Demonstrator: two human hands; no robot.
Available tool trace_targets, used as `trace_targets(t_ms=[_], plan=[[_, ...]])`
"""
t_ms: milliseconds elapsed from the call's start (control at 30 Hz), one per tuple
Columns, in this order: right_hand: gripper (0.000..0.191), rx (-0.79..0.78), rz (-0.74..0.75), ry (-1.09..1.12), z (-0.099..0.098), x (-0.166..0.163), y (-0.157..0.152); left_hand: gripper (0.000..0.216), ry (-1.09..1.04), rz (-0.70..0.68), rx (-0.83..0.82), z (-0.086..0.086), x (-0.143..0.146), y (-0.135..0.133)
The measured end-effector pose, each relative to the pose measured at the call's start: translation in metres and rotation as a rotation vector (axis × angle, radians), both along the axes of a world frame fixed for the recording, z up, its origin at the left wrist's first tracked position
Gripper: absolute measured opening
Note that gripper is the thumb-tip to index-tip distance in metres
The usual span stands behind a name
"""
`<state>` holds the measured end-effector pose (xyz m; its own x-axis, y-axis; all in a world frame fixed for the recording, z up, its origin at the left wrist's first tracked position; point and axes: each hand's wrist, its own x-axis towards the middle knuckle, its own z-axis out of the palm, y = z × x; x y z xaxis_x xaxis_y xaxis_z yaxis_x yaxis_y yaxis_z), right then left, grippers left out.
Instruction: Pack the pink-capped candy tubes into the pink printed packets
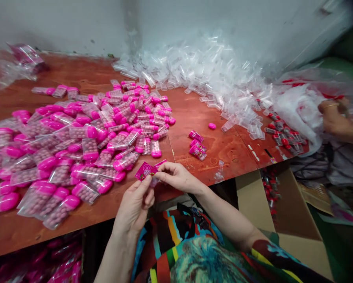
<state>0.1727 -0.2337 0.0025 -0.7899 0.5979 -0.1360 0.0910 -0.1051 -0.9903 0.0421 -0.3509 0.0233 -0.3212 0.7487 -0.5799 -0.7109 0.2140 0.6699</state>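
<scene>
At the table's front edge, my left hand (137, 198) pinches a pink printed label (143, 170) between thumb and fingers. My right hand (179, 177) is closed at the label's right side, its fingertips close to the left thumb. A bit of clear film seems to show between the hands, partly hidden by the fingers. Beyond my right hand lies a small stack of pink printed labels (197, 147), with a single pink cap (212, 126) farther back. Left of my hands spreads a big heap of clear candy containers (90, 149) with pink caps and pink balls inside.
Empty clear tubes (200, 67) are piled along the wall. At right, red-capped small containers (285, 133) lie beside a white plastic bag (297, 110), where another person's hand (335, 114) reaches in. An open cardboard box (294, 208) stands below the table (188, 110).
</scene>
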Motion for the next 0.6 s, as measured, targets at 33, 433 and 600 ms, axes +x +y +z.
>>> trace_targets(t_ms=[33, 433, 600], plan=[[0.043, 0.074, 0.018, -0.038, 0.002, -0.001, 0.007, 0.058, 0.021, 0.04, -0.007, -0.001, -0.001, 0.0], [0.059, 0.61, -0.131, -0.564, -0.008, -0.064, 0.077, 0.054, 0.198, 0.277, -0.036, -0.013, -0.007, 0.012], [0.055, 0.304, -0.278, -0.243, -0.023, -0.034, 0.089, 0.047, 0.274, 0.302, -0.017, -0.012, -0.014, 0.013]])
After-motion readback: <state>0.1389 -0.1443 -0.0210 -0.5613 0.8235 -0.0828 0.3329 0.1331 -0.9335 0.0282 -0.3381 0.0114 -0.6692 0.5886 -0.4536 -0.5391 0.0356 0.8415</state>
